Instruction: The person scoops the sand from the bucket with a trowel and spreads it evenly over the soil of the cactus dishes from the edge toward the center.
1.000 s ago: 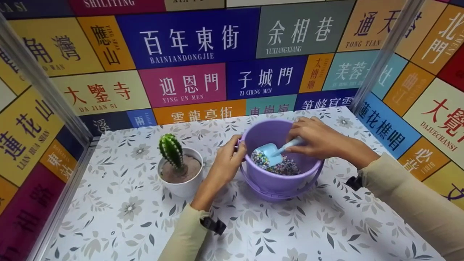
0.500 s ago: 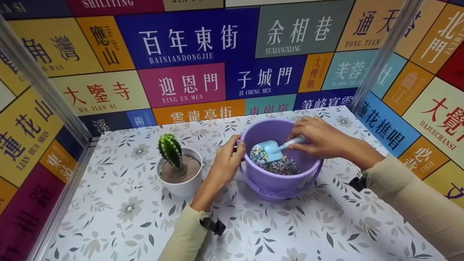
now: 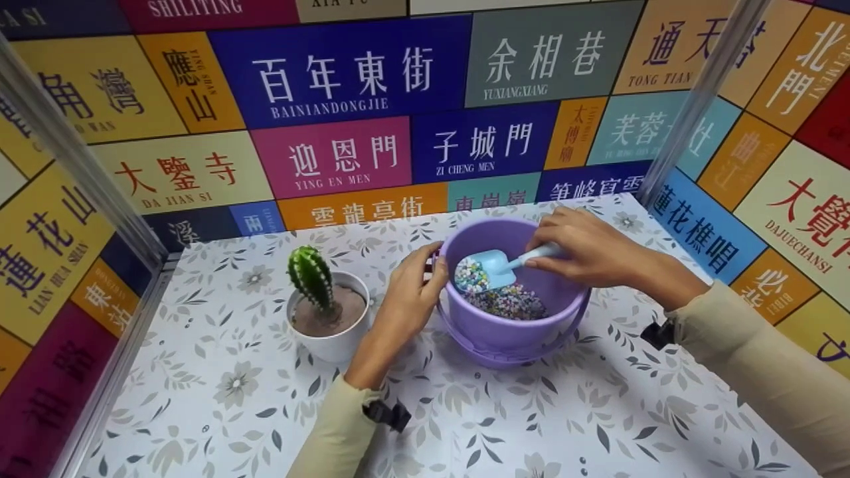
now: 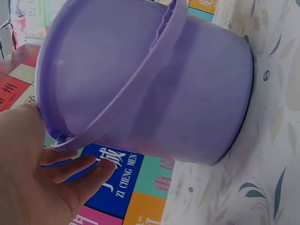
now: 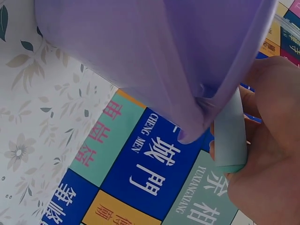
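Observation:
A purple bucket (image 3: 514, 335) stands on the table with small multicoloured granules (image 3: 510, 303) in its bottom. My left hand (image 3: 408, 292) grips the left side of its rim by the handle joint, thumb and fingers about the edge. In the left wrist view the bucket's hanging handle (image 4: 136, 79) crosses its wall. My right hand (image 3: 588, 249) holds a light blue toy shovel (image 3: 499, 267) by its handle, inside the bucket. Granules heap at the shovel's blade, near the left inner wall. The right wrist view shows the shovel's handle end (image 5: 230, 136) in the fingers; the blade is hidden there.
Left of the bucket, close to my left forearm, stands a white pot (image 3: 332, 345) of brownish soil with a green cactus (image 3: 311, 279). A floral cloth (image 3: 239, 425) covers the table. Colourful panels with lettering (image 3: 345, 73) wall the back and sides.
The shovel has shifted slightly up and to the left within the bucket, with granules showing at its blade. My left hand keeps its grip on the rim, and the bucket stays almost in place.

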{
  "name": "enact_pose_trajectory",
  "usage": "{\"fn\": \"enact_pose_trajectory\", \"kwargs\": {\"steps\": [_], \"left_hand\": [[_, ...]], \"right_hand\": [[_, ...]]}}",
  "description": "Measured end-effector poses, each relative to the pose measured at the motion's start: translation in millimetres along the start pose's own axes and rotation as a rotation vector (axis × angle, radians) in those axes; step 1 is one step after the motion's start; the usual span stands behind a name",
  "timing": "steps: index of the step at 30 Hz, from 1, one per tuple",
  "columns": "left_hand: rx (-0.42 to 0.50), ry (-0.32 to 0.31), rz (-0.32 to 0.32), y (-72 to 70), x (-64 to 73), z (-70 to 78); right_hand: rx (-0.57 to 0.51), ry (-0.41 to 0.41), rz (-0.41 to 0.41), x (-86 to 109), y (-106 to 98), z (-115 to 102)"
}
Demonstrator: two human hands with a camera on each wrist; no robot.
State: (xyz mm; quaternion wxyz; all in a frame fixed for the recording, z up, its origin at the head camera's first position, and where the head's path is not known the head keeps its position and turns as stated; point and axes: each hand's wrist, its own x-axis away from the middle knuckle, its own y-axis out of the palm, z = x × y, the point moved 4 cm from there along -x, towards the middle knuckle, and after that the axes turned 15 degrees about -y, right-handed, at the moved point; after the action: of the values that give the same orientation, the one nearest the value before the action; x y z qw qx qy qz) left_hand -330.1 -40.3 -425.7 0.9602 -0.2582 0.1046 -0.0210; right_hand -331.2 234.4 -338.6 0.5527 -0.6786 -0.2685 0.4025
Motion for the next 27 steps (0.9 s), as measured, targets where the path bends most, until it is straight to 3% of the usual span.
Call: {"fn": "enact_pose_trajectory", "kwargs": {"steps": [4, 12, 20, 24, 27], "left_hand": [[-0.025, 0.026, 0.034, -8.0, 1.4, 6.7], [-0.124, 0.186, 0.136, -34.2, 10.3, 27.5], [-0.188, 0.249, 0.202, -81.9, 31.4, 43.3], [-0.198, 0.282, 0.242, -102.2, 41.2, 40.8], [-0.171, 0.336, 0.307, -117.0, 45.2, 36.7]], "right_hand": [[-0.009, 0.006, 0.012, 0.0, -4, -2], [-0.015, 0.005, 0.027, -3.1, -15, -8], [-0.009, 0.014, 0.031, -17.7, -21, -15], [0.004, -0.019, 0.042, -27.8, -21, -20], [0.001, -0.044, 0.058, -35.2, -18, -24]]}}
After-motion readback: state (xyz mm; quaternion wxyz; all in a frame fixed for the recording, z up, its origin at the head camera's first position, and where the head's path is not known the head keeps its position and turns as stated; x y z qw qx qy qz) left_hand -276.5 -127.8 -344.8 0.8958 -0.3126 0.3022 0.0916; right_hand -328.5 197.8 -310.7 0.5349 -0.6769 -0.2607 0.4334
